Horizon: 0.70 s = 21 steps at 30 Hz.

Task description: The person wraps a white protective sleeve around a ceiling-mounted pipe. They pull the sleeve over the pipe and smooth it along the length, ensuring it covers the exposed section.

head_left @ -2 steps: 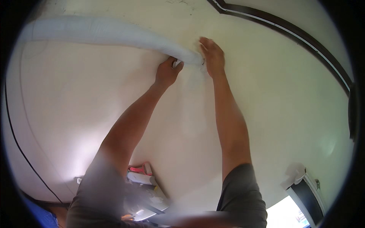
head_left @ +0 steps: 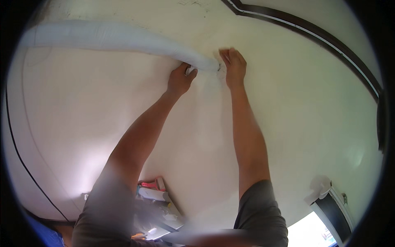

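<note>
A long white wrapped pipe (head_left: 115, 38) runs across a cream wall (head_left: 312, 107) from the upper left to the middle. My left hand (head_left: 180, 79) grips the pipe from below near its right end. My right hand (head_left: 233, 66) presses flat on the wall right at the pipe's end, fingers pointing up. Both forearms reach up from the lower edge.
A dark trim strip (head_left: 312, 29) crosses the upper right. A thin black cable (head_left: 24, 164) hangs down the left side. Below, between my arms, lies a clutter of tools with a pink-handled item (head_left: 153, 183). A bright window (head_left: 312, 230) is at the lower right.
None visible beyond a slight shift of the view; both hands stay at the pipe's end.
</note>
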Available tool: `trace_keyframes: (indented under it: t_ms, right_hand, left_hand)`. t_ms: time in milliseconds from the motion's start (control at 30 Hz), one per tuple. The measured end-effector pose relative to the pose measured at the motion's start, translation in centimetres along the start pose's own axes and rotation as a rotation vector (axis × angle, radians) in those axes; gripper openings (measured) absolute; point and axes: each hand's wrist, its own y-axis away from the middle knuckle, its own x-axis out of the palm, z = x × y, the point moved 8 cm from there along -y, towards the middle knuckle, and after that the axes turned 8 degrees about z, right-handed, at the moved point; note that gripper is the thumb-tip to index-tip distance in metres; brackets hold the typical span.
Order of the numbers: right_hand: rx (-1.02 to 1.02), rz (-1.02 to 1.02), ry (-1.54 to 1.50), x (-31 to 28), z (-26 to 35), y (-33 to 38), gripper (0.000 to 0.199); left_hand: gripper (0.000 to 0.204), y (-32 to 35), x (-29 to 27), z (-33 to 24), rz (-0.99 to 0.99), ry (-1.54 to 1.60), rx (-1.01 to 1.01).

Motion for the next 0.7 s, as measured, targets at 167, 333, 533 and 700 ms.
trace_keyframes:
  t_ms: [167,333,533,700]
  right_hand:
    - [0.729,0.084,-0.011,1.7,-10.2,7.2,0.027]
    - [0.532,-0.272,-0.492,3.9,-13.3,8.2,0.020]
    - [0.654,-0.562,-1.152,7.9,-15.3,14.2,0.042]
    - [0.609,-0.259,-1.117,7.6,-14.5,13.0,0.045]
  left_hand:
    - [0.038,0.3,1.3,2.1,0.203,0.138,-0.403]
    - [0.040,-1.1,2.2,1.4,0.080,-0.253,-0.160]
    - [0.045,1.1,2.7,3.0,0.342,-0.205,-0.515]
    - [0.043,1.3,1.7,-2.1,0.461,-0.331,-0.537]
